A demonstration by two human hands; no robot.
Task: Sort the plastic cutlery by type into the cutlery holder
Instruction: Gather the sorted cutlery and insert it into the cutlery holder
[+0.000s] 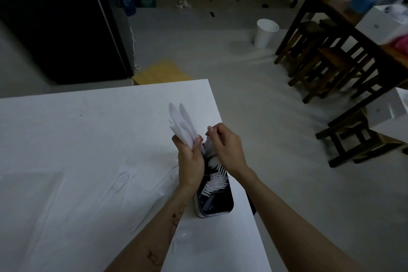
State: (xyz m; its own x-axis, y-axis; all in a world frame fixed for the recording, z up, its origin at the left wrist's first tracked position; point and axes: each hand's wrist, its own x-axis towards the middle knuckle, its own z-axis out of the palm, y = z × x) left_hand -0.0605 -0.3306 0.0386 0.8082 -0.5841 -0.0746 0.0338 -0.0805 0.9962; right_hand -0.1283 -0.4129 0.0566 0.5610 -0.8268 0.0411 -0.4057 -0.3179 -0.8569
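Holding a fan of white knives [182, 125] upright in the left hand [190, 157], fingers curled round the handles, above the black cutlery holder [217, 203] at the table [88, 139] edge. Right hand [223, 142] fingers bent, pinching unclear. Forks [215, 183] already inside. Next, probably: lowering knives into their own compartment.

cutlery holder [215, 204] far end hidden behind hands, table forks [123, 178] faint

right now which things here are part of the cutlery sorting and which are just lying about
Part of the job:
bundle of knives in the left hand
cutlery holder
forks in the holder
loose forks on the table

Lying about:
white bin
wooden stools
yellow board
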